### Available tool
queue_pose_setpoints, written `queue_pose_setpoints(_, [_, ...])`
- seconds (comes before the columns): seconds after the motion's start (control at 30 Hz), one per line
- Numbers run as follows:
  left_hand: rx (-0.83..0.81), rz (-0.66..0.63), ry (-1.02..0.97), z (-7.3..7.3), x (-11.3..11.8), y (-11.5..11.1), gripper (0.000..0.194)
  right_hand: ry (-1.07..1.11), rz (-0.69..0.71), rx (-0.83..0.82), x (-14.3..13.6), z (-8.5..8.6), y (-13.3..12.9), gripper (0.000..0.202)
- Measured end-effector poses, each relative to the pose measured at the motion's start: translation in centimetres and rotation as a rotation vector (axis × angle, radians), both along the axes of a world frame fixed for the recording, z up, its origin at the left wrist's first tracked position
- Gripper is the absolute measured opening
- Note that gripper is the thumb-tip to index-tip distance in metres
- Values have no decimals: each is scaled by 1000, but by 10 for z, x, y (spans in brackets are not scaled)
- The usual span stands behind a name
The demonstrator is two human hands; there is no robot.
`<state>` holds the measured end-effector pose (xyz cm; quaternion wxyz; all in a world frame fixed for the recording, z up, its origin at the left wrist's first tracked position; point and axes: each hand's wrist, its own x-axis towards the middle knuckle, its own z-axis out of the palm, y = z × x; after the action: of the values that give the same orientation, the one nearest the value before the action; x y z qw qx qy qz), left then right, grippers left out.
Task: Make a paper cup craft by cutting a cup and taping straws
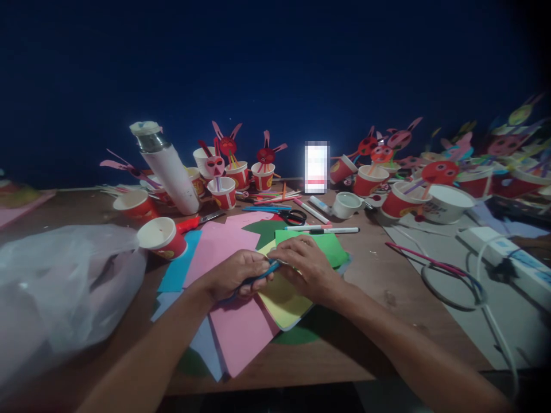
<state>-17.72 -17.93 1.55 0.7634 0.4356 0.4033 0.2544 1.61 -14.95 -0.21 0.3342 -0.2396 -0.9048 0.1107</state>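
Near the middle of the view, my left hand [243, 272] is closed around a thin blue strip [272, 267]. The strip's upper end reaches the fingertips of my right hand [301, 264], which is bent and closed at that end; what its fingers pinch is too small to make out. Below both hands lie coloured sheets: pink paper [245, 338], yellow paper [286, 301], green paper [331, 246] and blue paper [183, 269]. Beyond them are black-handled scissors [295, 216] and several markers [312, 210].
A clear plastic bag [64, 287] bulges at the left. Red cups with paper rabbit figures [224, 192] line the back, beside a tilted white bottle [172, 172]. A small tub [346, 205] stands right of the markers. A power strip [508, 264] and cables lie right.
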Motion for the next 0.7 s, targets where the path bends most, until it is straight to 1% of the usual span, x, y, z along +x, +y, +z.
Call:
queue_pose_setpoints(0.13, [14, -64, -5, -4, -5, 2, 23, -22, 37, -9, 0, 2, -2, 19])
queue_pose_setpoints(0.43, [69, -147, 0, -2, -5, 2, 25, -17, 173, 16, 1, 7, -2, 24])
queue_pose_setpoints(0.7, [71, -184, 28, -1, -8, 3, 28, 15, 185, 72, 1, 9, -4, 19])
